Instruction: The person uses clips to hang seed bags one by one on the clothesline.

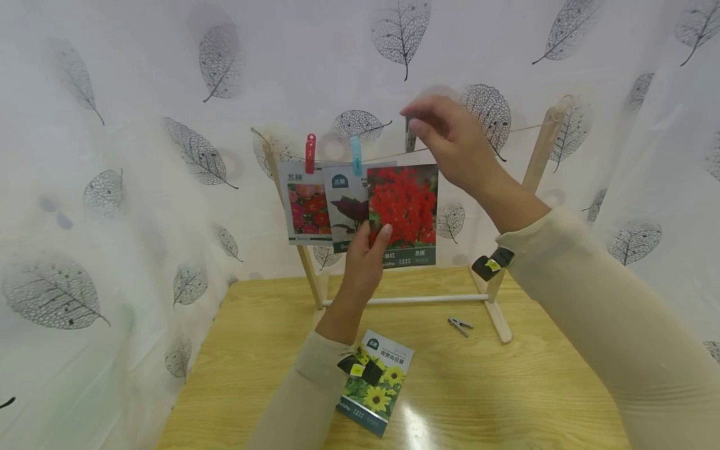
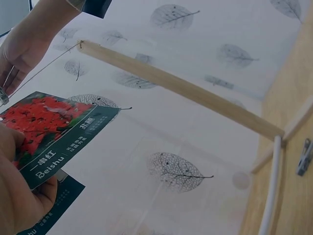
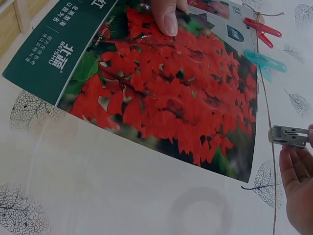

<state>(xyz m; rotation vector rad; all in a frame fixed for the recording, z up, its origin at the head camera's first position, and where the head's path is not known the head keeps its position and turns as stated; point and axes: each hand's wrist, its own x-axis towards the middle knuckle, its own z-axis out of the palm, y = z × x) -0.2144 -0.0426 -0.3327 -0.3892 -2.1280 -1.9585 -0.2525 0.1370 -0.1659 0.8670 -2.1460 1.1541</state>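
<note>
While two packets [image 1: 306,209] are hanging clipped to string [image 3: 274,196], left hand [image 1: 362,269] is pinching unclipped red-flower packet [image 1: 405,206] below it, right hand [image 1: 452,140] pinching grey clip [image 3: 288,136]; unhung yellow-flower packet [image 1: 377,397] lying on tabletop [image 1: 495,387], spare clip [image 2: 304,157] nearer back edge.

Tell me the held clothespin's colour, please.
The clothespin is grey, showing best in the right wrist view.

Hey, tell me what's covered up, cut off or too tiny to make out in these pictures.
Head view: the gray clip's upper end, behind the right hand's fingers.
Head view: much of the purple-flower packet's right side, behind the red-flower packet.
Head view: some of the yellow-flower packet, under a black strap.
Right wrist view: the rest of that hand, past the right edge.
</note>
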